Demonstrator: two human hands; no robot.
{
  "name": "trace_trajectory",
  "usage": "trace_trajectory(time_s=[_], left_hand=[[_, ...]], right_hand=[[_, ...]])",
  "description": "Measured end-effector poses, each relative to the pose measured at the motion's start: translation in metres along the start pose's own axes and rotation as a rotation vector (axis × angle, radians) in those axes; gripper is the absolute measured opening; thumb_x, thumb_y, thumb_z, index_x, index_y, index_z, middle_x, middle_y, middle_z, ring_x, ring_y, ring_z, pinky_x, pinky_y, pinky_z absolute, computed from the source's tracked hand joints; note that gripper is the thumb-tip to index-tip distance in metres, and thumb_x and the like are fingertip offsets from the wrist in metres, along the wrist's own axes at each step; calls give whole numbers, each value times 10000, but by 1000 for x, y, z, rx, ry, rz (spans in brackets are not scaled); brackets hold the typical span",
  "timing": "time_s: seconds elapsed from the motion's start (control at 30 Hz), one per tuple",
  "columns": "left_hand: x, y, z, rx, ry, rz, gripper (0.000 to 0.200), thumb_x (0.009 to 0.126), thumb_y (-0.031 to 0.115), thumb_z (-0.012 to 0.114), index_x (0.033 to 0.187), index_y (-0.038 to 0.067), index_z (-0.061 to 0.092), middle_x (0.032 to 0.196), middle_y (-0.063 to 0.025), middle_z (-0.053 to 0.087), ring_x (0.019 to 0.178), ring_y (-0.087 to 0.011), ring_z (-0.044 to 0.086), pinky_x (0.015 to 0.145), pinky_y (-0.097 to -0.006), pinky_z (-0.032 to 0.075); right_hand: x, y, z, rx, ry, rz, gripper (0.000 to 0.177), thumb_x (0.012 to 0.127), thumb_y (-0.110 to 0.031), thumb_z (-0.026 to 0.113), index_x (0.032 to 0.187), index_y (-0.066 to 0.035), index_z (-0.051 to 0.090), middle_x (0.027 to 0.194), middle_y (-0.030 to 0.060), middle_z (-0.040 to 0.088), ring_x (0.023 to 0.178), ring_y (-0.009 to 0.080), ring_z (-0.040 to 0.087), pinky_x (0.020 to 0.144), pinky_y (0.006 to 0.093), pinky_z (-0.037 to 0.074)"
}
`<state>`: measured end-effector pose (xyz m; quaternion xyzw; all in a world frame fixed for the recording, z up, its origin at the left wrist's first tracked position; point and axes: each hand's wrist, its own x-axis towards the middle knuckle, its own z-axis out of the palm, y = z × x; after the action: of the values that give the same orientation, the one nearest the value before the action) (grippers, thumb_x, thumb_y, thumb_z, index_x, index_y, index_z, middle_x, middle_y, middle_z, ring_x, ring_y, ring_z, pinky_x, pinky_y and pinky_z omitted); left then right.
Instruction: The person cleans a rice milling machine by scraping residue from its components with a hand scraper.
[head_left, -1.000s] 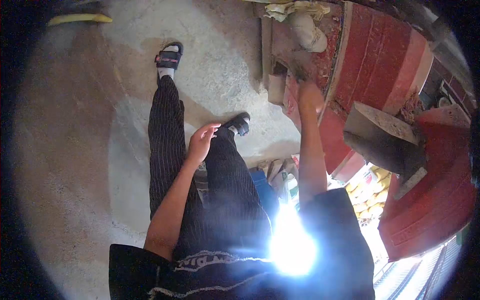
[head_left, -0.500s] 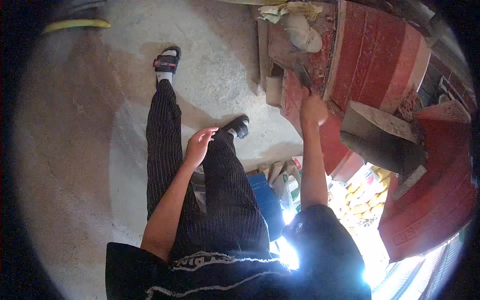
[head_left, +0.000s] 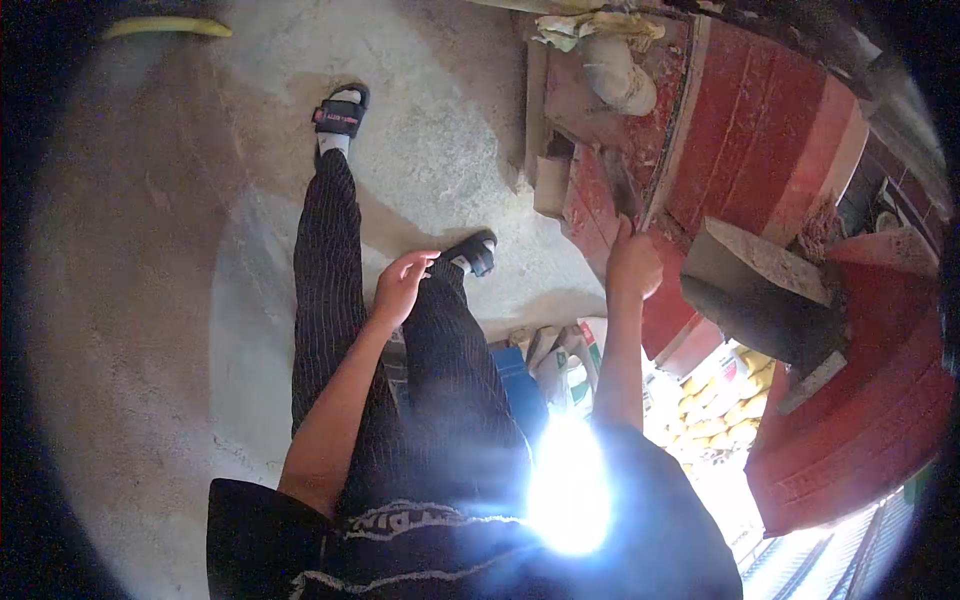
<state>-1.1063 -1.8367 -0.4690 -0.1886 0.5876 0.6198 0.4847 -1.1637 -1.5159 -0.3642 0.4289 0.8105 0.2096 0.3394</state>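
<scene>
My right hand [head_left: 635, 265] is closed around the near end of a flat, dark-bladed tool [head_left: 619, 182]; its exact kind is unclear. The blade points away from me and overlaps the dusty red surface [head_left: 590, 195] of a machine-like structure. A pale, rounded object [head_left: 620, 78] sits on that surface beyond the blade tip. Empty, my left hand [head_left: 400, 285] hangs over my knee with the fingers loosely extended.
A grey block-like piece [head_left: 760, 290] juts out right of my right arm, beside a large red panel [head_left: 860, 400]. Bags and a blue box [head_left: 520, 385] stand beside my leg. Yellowish stacked items [head_left: 715, 405] lie beyond. A long yellow object [head_left: 165, 27] rests on the concrete floor [head_left: 420, 110].
My right hand has drawn back toward me with the tool, its blade shifting nearer and slightly right. My left hand stays nearly in place. Glare by my right shoulder has grown.
</scene>
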Motion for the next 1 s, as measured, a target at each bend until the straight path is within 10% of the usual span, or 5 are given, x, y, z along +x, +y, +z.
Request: trace_trajectory(time_s=[0.17,0.27,0.73,1.0], left_hand=[[2,-9,5,3,-36,-11,459,957,419,454,1126,23,613,1137,-72,624,998,-168,589,833,-291,492],[0,-4,10,12,-57,9,308,977,243,454,1124,23,612,1112,-82,623,979,-165,587,826,-306,488],[-2,-5,0,48,-65,-128,301,976,223,439,1129,31,613,1089,-61,628,958,-144,578,815,-282,469],[2,-7,4,-29,-76,-91,301,979,237,443,1132,41,610,1144,-59,618,981,-147,579,832,-280,469]], right_hand=[[-20,18,-10,144,-117,-96,537,882,-504,498,929,14,631,847,232,660,795,415,647,701,480,521],[-18,24,-11,468,-315,-366,360,841,-253,600,1037,49,578,977,256,632,916,421,612,810,489,479],[59,-81,104,359,-123,-83,426,864,-358,525,1164,-57,558,995,267,631,935,414,622,828,488,498],[5,-20,47,626,-135,-336,426,828,-335,560,1129,-41,625,1121,225,607,1088,371,565,941,416,425]])
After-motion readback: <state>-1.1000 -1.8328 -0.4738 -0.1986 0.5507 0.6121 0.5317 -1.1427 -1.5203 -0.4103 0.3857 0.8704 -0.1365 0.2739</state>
